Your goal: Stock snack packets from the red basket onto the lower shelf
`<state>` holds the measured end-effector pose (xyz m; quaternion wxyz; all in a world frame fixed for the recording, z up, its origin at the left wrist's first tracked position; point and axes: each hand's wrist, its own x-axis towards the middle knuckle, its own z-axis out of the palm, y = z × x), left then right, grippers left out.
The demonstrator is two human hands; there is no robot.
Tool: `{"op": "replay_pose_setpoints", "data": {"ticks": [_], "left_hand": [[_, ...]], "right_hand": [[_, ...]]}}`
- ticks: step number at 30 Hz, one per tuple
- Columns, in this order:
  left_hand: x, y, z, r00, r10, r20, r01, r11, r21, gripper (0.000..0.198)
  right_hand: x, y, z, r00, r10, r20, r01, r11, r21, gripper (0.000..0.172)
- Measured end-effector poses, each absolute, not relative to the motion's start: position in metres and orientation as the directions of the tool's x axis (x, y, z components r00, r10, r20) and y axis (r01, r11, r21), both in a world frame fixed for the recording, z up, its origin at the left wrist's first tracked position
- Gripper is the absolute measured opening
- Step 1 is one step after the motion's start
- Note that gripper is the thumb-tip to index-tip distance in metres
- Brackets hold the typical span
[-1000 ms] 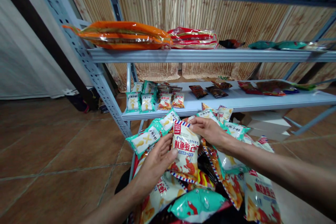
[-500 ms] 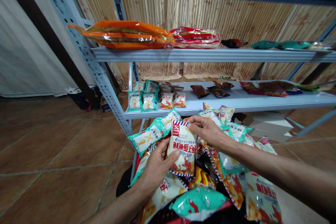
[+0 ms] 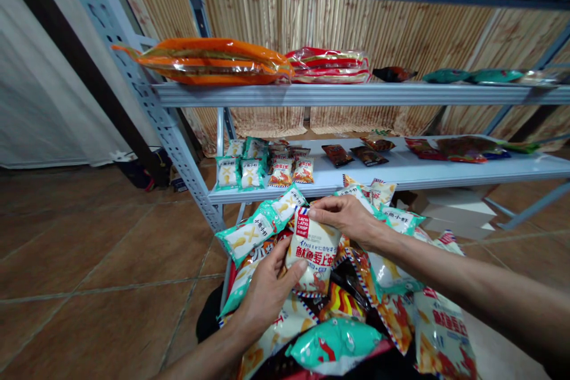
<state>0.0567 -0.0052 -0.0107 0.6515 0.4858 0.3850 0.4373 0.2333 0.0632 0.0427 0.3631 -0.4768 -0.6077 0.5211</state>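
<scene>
Both my hands hold one cream snack bag (image 3: 312, 252) with red lettering and a striped top edge. My left hand (image 3: 271, 282) grips its lower left side, thumb across the front. At the top edge, my right hand (image 3: 341, 217) pinches the bag between thumb and fingers. Beneath it lies a heap of snack bags: a teal-and-white bag (image 3: 249, 234) to the left, a teal bag (image 3: 333, 344) nearest me, and a larger cream bag (image 3: 445, 332) at the right. The heap largely hides the container under it.
A blue metal rack stands ahead. Its lower shelf (image 3: 401, 175) bears small teal-and-white packets (image 3: 252, 173), cream packets (image 3: 280, 172) and dark packets (image 3: 337, 155). Orange packaging (image 3: 214, 62) lies on the shelf above. White boxes (image 3: 454, 208) sit underneath at the right.
The held bag has tilted slightly, its top leaning to the right. My right hand has shifted a little left along the top edge. Both hands keep their hold.
</scene>
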Motion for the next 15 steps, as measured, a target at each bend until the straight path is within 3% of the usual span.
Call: {"op": "replay_pose_setpoints", "data": {"ticks": [15], "left_hand": [[0.058, 0.000, 0.009, 0.340, 0.936, -0.093, -0.134, 0.146, 0.980, 0.048]], "right_hand": [[0.234, 0.065, 0.045, -0.317, 0.948, -0.002, 0.192, 0.062, -0.979, 0.024]]}}
